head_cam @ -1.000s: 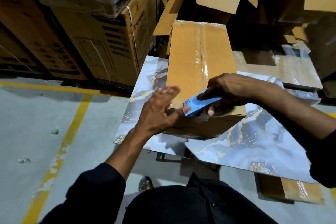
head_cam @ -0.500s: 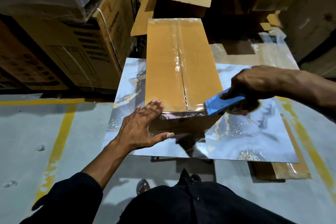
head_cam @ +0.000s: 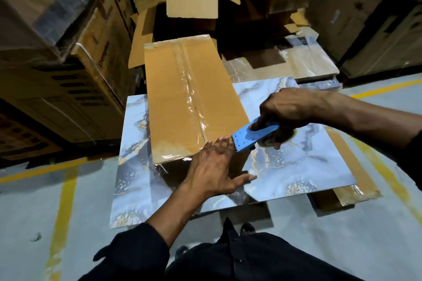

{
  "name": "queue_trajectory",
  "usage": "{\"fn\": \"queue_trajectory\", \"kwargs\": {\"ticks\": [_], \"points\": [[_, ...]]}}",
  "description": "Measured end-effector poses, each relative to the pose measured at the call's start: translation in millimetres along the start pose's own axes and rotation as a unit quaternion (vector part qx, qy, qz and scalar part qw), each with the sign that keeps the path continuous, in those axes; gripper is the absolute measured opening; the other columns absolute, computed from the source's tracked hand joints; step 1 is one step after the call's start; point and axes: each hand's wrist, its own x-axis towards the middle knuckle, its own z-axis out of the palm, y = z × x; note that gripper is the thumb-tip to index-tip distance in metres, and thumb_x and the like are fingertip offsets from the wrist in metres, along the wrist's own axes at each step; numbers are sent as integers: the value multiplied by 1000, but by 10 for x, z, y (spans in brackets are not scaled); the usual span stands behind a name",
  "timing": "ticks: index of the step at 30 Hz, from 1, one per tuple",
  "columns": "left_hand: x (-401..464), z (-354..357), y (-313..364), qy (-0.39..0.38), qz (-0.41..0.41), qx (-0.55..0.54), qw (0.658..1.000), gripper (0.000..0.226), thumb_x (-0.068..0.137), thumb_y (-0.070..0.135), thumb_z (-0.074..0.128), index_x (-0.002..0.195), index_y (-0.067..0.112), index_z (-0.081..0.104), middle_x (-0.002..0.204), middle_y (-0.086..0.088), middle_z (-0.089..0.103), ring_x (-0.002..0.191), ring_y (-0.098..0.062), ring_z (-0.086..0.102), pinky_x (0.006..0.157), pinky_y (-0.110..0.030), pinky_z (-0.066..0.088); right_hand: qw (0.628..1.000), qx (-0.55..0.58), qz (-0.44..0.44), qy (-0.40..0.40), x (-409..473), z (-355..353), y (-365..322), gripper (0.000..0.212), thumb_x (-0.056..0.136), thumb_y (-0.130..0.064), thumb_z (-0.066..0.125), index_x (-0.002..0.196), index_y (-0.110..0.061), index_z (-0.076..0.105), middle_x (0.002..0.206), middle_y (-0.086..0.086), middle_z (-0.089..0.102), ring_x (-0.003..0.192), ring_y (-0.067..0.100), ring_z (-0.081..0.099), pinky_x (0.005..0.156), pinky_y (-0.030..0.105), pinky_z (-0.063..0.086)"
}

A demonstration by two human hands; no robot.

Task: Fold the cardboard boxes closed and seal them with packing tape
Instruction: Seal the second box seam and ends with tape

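A long closed cardboard box [head_cam: 173, 102] lies on a marble-patterned slab [head_cam: 296, 162]. Clear packing tape [head_cam: 191, 96] runs along its top seam and over the near end. My left hand [head_cam: 214, 169] presses flat against the near end of the box, fingers straight, thumb spread toward the slab. My right hand [head_cam: 285, 109] grips a blue tape dispenser [head_cam: 253, 136] at the near right corner of the box, just beside my left fingertips. The tape roll is mostly hidden under my right hand.
Several open cardboard boxes [head_cam: 194, 4] are piled behind the sealed one. Large printed cartons [head_cam: 75, 68] stack on the left. A wrapped flat package [head_cam: 296, 64] lies at the back right. Yellow lines [head_cam: 61, 207] cross the grey concrete floor.
My left hand has slid right along the near end of the box toward the dispenser. My right hand holds the dispenser off the box's near right corner, where it was half a second ago.
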Motion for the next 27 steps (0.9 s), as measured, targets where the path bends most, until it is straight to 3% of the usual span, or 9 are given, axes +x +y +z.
{"fn": "queue_trajectory", "kwargs": {"ticks": [4, 9, 13, 19, 23, 25, 27], "points": [[-109, 14, -91, 6, -12, -10, 1000, 112, 83, 92, 29, 168, 21, 20, 174, 1, 19, 159, -17, 21, 123, -25, 6, 997, 78, -11, -2, -93, 67, 228, 69, 79, -48, 85, 139, -59, 54, 102, -13, 68, 88, 15, 61, 78, 37, 51], [-107, 95, -101, -1, -4, -19, 1000, 106, 87, 92, 36, 167, 23, 23, 174, 4, 16, 159, -11, 17, 120, -23, 0, 993, 112, 41, 8, -440, 274, 662, 66, 78, -48, 87, 131, -68, 53, 96, -13, 68, 75, 13, 58, 67, 29, 43], [-63, 113, -122, 4, -4, -16, 1000, 107, 86, 92, 34, 165, 21, 31, 171, 0, 27, 158, -13, 25, 125, -26, 10, 990, 133, 37, 20, -549, 642, 806, 70, 76, -47, 88, 130, -71, 50, 100, -12, 69, 77, 17, 61, 68, 34, 50], [-74, 120, -115, 53, -11, -10, 999, 97, 87, 89, 42, 157, 23, 45, 163, -1, 45, 147, -18, 47, 114, -33, 37, 995, 90, 32, 16, -376, 784, 772, 65, 76, -59, 83, 134, -65, 53, 102, -15, 66, 82, 14, 60, 72, 34, 51], [-44, 153, -121, 45, -18, -5, 999, 92, 87, 89, 43, 155, 27, 47, 161, 2, 48, 143, -19, 53, 109, -40, 49, 993, 111, 32, -2, -245, 891, 776, 66, 78, -48, 86, 135, -61, 55, 96, -14, 65, 79, 14, 60, 69, 34, 50], [-5, 123, -97, 60, -26, 3, 998, 82, 87, 88, 43, 147, 33, 52, 150, 5, 61, 125, -21, 67, 94, -41, 59, 991, 133, 29, 3, -256, 958, 821, 68, 77, -45, 88, 136, -60, 56, 98, -15, 65, 80, 14, 60, 68, 34, 50], [83, 58, -68, 80, -40, 22, 996, 66, 88, 85, 42, 128, 36, 61, 109, 7, 78, 89, -24, 76, 74, -37, 60, 990, 141, 27, 15, -264, 1022, 850, 72, 74, -51, 88, 136, -61, 54, 100, -16, 65, 81, 14, 62, 70, 36, 51]]}}
